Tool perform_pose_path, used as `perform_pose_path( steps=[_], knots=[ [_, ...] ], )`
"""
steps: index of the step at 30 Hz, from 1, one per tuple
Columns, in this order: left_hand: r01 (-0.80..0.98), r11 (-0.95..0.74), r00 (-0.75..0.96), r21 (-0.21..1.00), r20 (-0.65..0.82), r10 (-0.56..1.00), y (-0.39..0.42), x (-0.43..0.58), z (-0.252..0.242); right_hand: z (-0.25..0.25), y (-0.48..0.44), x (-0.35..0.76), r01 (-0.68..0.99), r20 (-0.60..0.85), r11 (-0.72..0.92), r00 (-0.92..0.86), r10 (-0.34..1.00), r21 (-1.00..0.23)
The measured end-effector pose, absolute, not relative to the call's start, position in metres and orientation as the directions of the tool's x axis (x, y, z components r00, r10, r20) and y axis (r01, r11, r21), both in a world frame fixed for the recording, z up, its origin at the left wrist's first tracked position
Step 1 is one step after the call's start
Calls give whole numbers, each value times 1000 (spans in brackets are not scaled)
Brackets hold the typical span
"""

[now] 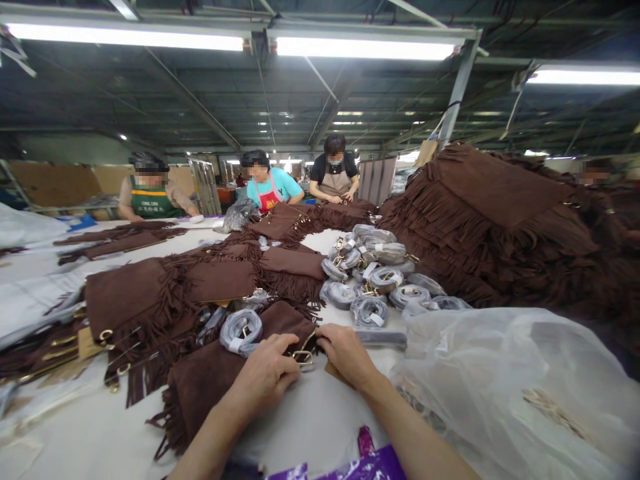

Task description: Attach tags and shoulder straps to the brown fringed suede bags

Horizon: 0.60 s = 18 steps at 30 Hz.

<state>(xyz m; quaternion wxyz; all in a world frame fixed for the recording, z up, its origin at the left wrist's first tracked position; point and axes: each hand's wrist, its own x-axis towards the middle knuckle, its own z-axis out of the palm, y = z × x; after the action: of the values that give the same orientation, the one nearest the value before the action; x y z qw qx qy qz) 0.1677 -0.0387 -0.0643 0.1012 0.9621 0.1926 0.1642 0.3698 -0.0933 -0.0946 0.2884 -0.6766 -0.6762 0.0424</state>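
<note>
Head view: bends the left hand [266, 377] narrow, thumb and fingers close about one gold buckle [303, 358]; cannot tell if pinched or merely touched. Grips with the right hand [345, 353] the zipped edge of one brown fringed bag [205, 387], lying beneath the left hand and stretching out leftward. Bears, on top of that bag, one coiled strap [241, 330] in clear wrap. Shows just past the right hand one grey wrapped strip [383, 339], then one pile of wrapped coils [384, 277], more than ten, too overlapped to count exactly. Spreads at least four more brown bags [130, 290] beyond, with one tall heap [500, 193] at right, countless in fringe. Covers the near right with translucent plastic [505, 373], the near edge with purple film [383, 467].

Runs white and smooth across the table [325, 413]. Seats or stands three co-workers [155, 203] opposite, under three long lit tubes [365, 48] and a dark ribbed roof [200, 87].
</note>
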Motion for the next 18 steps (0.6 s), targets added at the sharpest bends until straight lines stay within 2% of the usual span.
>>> perform_pose_path(
  steps=[3, 7, 10, 11, 13, 15, 16, 18],
  knots=[
    [363, -909, 861, 204, 299, 411, -39, 168, -63, -94, -94, 371, 899, 346, 77, 85, 934, -430],
    [404, -874, 773, 269, 411, 484, -35, 167, -66, -81, -101, 371, 910, 365, 116, 41, 930, -397],
    [423, -847, 712, 322, 460, 531, -31, 165, -69, -65, -111, 359, 863, 395, 276, -99, 913, -422],
    [417, -843, 701, 340, 469, 536, -30, 165, -70, -62, -113, 353, 805, 413, 352, -149, 899, -477],
    [394, -840, 682, 373, 494, 539, -29, 164, -69, -59, -116, 340, 603, 421, 434, -174, 890, -669],
    [377, -838, 662, 395, 518, 542, -30, 164, -66, -62, -115, 329, 333, 346, 352, -77, 935, -875],
    [370, -833, 654, 411, 522, 548, -30, 164, -65, -64, -113, 326, 202, 284, 280, -10, 959, -938],
    [348, -813, 646, 466, 510, 568, -33, 165, -61, -70, -108, 324, -4, 178, 180, 108, 978, -984]
  ],
)
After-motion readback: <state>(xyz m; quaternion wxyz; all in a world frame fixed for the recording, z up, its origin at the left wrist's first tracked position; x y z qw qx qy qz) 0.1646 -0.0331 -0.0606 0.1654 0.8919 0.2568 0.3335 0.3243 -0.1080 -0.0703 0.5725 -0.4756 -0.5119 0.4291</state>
